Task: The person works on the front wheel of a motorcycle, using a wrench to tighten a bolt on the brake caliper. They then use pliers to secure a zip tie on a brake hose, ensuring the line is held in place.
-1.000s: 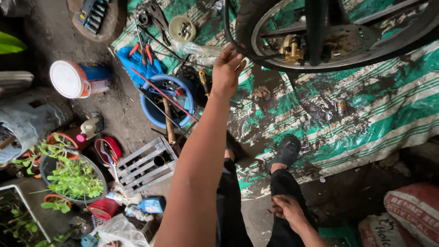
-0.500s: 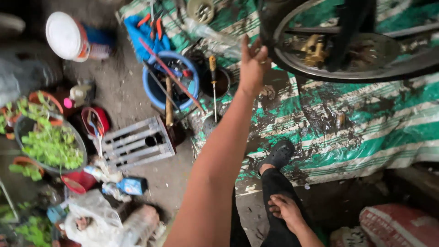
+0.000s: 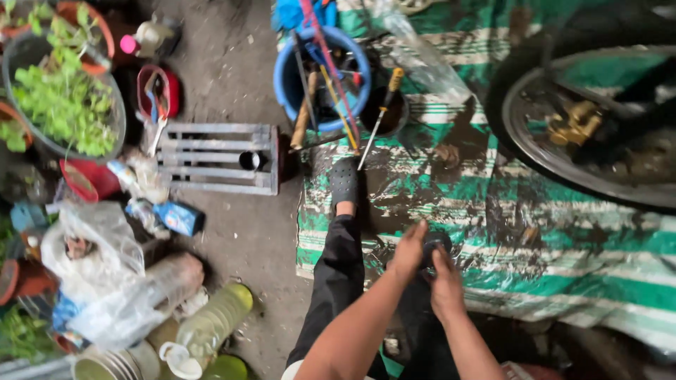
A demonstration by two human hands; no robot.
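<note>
Two hands meet low in the view, at about six o'clock, over a small dark round part (image 3: 435,245). The left hand (image 3: 408,250) closes its fingers on the part's left side, and the right hand (image 3: 446,285) wraps it from below, so both grip it. The part looks black and dull, roughly disc-shaped; it is too hidden by the fingers to tell which way it faces or where its long axis runs. It sits above the person's dark trousers (image 3: 338,281), over a grimy green-and-white striped tarp (image 3: 563,239) spread on the floor. A black shoe (image 3: 344,181) rests on the tarp's edge at twelve o'clock from the left hand.

Farther out at twelve o'clock stands a blue bucket (image 3: 289,77) holding long-handled tools, among them a red rod and a wooden handle leaning out over the rim. Just beside it at three o'clock a small dark pot (image 3: 384,112) holds a screwdriver (image 3: 380,116) with a yellow-and-black handle, tip slanting down to seven o'clock. At two o'clock lies a motorcycle wheel (image 3: 535,141). At ten o'clock a grey plastic crate (image 3: 211,158) lies flat, and beyond it a grey planter (image 3: 116,134) carries leafy greens. At eight o'clock lie plastic bags (image 3: 105,239) and a yellowish bottle (image 3: 211,320).
</note>
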